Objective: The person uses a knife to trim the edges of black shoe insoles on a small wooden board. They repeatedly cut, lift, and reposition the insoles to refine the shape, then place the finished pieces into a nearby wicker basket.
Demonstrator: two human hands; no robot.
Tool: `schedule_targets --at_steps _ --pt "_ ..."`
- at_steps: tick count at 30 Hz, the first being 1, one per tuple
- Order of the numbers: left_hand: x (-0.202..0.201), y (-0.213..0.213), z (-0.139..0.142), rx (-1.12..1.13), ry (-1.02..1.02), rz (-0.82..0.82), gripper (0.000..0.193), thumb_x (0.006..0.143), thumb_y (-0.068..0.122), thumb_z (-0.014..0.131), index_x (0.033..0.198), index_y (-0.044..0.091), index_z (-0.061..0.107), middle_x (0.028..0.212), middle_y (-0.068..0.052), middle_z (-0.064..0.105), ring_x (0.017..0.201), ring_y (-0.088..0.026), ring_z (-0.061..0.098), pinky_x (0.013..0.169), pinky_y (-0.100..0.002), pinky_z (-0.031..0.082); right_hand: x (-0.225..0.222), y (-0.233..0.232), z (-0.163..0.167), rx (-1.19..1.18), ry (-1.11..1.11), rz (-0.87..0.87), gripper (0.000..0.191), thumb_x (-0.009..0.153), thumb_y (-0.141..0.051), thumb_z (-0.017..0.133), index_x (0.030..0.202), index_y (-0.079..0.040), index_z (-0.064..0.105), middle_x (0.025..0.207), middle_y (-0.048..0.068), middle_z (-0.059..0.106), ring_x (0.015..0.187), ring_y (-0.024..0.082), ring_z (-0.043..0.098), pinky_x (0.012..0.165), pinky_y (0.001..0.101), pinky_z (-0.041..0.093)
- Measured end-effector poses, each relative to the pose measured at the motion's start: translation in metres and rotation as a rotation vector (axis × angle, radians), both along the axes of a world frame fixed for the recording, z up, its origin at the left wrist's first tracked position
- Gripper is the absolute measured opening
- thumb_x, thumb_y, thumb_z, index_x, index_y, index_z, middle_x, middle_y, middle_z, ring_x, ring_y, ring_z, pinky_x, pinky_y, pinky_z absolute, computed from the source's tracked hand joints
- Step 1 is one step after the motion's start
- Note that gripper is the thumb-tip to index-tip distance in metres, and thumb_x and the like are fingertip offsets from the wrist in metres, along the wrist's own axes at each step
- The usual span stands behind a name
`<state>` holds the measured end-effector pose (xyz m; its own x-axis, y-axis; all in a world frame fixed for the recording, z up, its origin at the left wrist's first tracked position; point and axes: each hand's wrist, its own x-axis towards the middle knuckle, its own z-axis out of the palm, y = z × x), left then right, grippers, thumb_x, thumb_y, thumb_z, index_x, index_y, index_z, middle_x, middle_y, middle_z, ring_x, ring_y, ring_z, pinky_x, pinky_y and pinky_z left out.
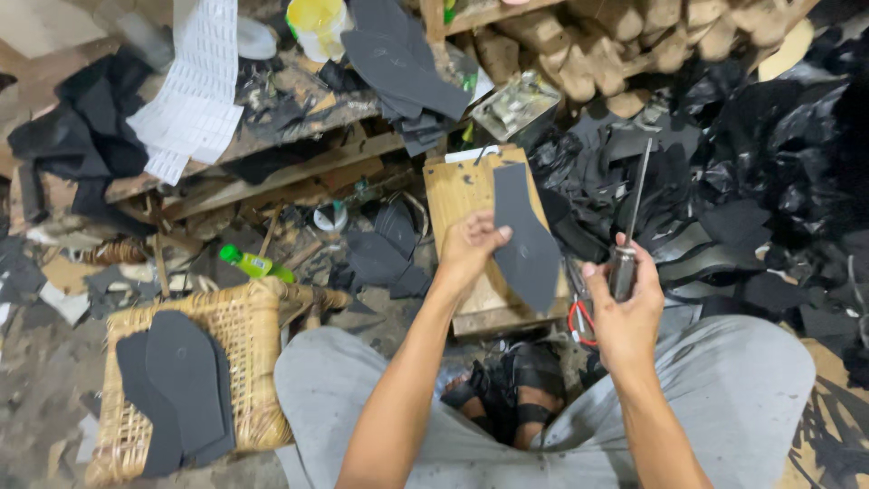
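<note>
Nearest, between the knees, a sandalled foot [516, 398] rests on the floor. Above it the left hand [471, 246] pinches a dark sole [525, 237] by its edge, thumb on top, holding it tilted over a wooden board [457, 195]. The right hand [627, 303] is closed around the handle of a long metal tool [634, 217], blade pointing up and away, just beside the sole but apart from it. This looks like trimming or shaping the sole; the next stroke would call for bringing the blade to its edge while the left hand steadies it. Left, a wicker basket [249, 317] carries more soles [176, 385]. Beyond lie black offcuts [724, 181].
</note>
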<state>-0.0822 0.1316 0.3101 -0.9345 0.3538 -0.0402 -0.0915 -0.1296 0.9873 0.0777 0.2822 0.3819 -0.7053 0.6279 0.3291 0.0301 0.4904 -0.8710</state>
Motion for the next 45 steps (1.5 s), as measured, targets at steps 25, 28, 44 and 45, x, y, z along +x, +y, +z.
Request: schedule_targets --at_steps 25,28,44,45 --pt "0.125 0.006 -0.034 -0.834 0.755 -0.017 0.056 0.101 0.018 0.050 0.146 -0.015 0.047 0.157 -0.036 0.038 0.152 -0.048 0.030 0.127 -0.052 0.022 0.001 -0.035 -0.022 0.685 -0.591 0.243 0.043 0.096 -0.033 0.060 0.138 -0.026 0.064 0.099 0.025 0.064 0.072 0.042 0.070 0.063 0.0501 0.056" --pt "0.130 0.004 -0.027 -0.894 0.807 -0.049 0.056 0.100 0.016 0.050 0.146 -0.015 0.046 0.159 -0.036 0.037 0.154 -0.048 0.028 0.130 -0.051 0.020 0.001 -0.041 -0.031 0.749 -0.575 0.239 0.041 0.097 -0.033 0.060 0.137 -0.025 0.065 0.098 0.025 0.064 0.069 0.041 0.070 0.059 0.0504 0.055" --pt "0.132 0.014 -0.053 -1.287 0.974 -0.053 0.062 0.094 0.021 0.050 0.149 -0.007 0.043 0.159 -0.030 0.034 0.153 -0.045 0.022 0.126 -0.054 0.012 0.007 -0.038 -0.038 0.785 -0.524 0.256 0.041 0.096 -0.031 0.060 0.136 -0.023 0.067 0.098 0.027 0.063 0.066 0.040 0.070 0.058 0.0488 0.056" --pt "0.132 0.014 -0.053 -1.294 0.981 -0.046 0.062 0.094 0.021 0.050 0.149 -0.007 0.044 0.159 -0.031 0.033 0.153 -0.046 0.021 0.126 -0.054 0.011 0.006 -0.038 -0.038 0.779 -0.550 0.260 0.041 0.097 -0.031 0.060 0.137 -0.024 0.066 0.099 0.027 0.063 0.066 0.040 0.070 0.059 0.0489 0.056"
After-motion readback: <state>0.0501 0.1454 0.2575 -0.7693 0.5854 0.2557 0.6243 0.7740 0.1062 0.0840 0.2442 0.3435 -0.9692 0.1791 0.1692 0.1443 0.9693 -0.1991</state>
